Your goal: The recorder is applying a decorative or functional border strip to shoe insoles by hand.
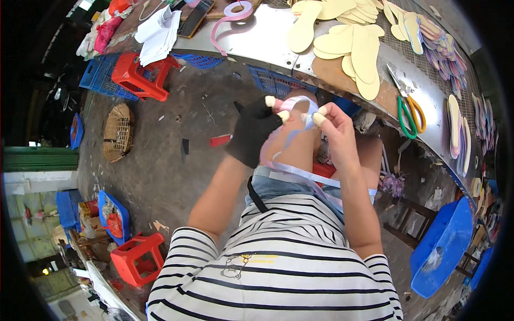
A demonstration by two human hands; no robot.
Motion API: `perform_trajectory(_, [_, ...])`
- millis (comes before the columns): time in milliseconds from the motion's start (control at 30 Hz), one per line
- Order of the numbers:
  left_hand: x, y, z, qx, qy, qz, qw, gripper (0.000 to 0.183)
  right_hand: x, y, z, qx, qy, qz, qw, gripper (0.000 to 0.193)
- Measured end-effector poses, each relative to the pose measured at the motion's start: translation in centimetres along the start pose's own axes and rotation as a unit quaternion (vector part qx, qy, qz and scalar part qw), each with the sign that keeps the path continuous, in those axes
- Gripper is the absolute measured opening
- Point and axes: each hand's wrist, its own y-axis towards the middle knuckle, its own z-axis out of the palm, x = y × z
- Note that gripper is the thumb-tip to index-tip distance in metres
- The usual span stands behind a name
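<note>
My left hand (pixel 254 128), in a black glove with bare fingertips capped in pale finger cots, pinches a pale lavender ribbon (pixel 296 100) above my lap. My right hand (pixel 342 134) is ungloved, with pale cots on thumb and forefinger, and pinches the same ribbon a little to the right. Between the hands the ribbon curves in a loop. More of it trails down over my thighs and across my denim shorts. Whether its ends are joined I cannot tell.
A metal-topped table (pixel 262 40) runs along the far side. It bears cream insoles (pixel 365 53), scissors (pixel 408 115) with green and orange handles, a pink tape roll (pixel 238 9), a phone (pixel 197 18) and white papers (pixel 158 35). Red stools (pixel 140 80) and a blue tub (pixel 441 251) stand around.
</note>
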Motion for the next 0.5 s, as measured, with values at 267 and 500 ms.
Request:
perform_trajectory(267, [11.9,-4.6,-18.0,-0.278,0.606,-0.065,0.742,0.036,13.0,-4.1,-10.2,-0.170,0.031,-0.114,0.978,0.015])
perform_trajectory(500, [0.7,-0.5,-2.7,0.115,0.066,-0.135,0.982,0.026,10.6,-3.1,-7.4,-0.008,-0.217,-0.048,0.975,0.019])
